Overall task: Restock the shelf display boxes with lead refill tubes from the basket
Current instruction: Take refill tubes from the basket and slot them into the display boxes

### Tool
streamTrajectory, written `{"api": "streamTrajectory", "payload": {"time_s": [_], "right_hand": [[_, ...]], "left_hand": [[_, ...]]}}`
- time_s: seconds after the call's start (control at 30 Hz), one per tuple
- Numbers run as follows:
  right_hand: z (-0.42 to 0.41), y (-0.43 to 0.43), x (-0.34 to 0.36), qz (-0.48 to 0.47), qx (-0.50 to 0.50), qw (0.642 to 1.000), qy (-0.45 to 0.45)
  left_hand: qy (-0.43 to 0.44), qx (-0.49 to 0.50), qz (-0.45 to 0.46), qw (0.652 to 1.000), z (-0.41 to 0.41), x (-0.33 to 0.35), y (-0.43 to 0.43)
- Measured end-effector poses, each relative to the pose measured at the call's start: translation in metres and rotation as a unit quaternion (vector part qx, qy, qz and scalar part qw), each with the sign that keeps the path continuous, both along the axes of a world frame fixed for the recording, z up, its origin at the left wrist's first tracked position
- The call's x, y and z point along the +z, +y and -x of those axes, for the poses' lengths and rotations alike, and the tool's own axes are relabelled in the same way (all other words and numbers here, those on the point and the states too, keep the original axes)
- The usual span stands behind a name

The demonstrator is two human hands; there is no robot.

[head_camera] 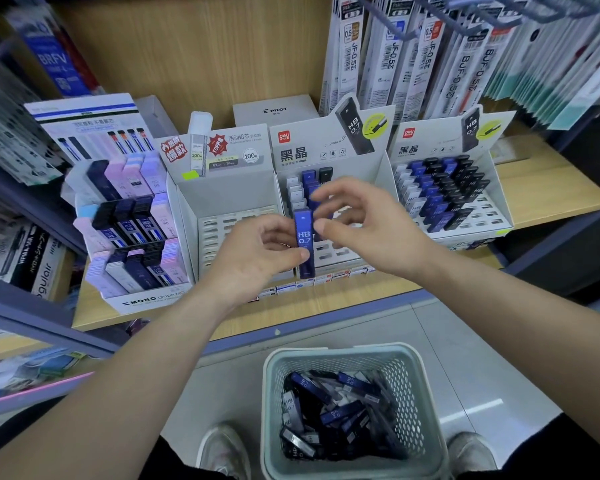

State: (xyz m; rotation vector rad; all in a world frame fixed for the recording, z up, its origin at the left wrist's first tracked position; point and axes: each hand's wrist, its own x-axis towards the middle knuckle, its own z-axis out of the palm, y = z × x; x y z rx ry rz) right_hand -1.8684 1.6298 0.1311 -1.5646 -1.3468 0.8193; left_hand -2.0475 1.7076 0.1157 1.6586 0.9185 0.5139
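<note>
Blue lead refill tube (304,237), marked HB 0.7, upright in front of the middle display box (381,174). The left hand (264,252) grips its lower half, thumb on the printed face and curled fingers behind. The right hand (361,220) reaches in from the other side. Its thumb tip touches the tube's upper right edge, and its fingers arch loosely over the box's rear rows, closed on nothing. Those rows hold white, blue and black tubes, while the slots nearer the front stand unfilled. The right display box (499,192), on the same wooden shelf (551,188), is stocked in most rows. A pale slotted box (222,195) stands just left of the middle one. Below, on the floor between the person's shoes, the grey mesh basket (340,351) contains a loose heap of refill tubes (329,415).
</note>
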Motion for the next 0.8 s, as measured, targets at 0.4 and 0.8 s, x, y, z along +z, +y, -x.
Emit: {"api": "streamTrajectory", "payload": {"time_s": [0.4, 0.8], "right_hand": [[-0.021, 0.006, 0.000, -0.036, -0.075, 0.987, -0.135], [-0.023, 0.008, -0.013, -0.010, -0.028, 0.973, -0.228]], "left_hand": [[0.207, -0.025, -0.199, 0.958, 0.005, -0.012, 0.004], [0.302, -0.068, -0.216, 0.926, 0.008, -0.017, 0.005]]}}
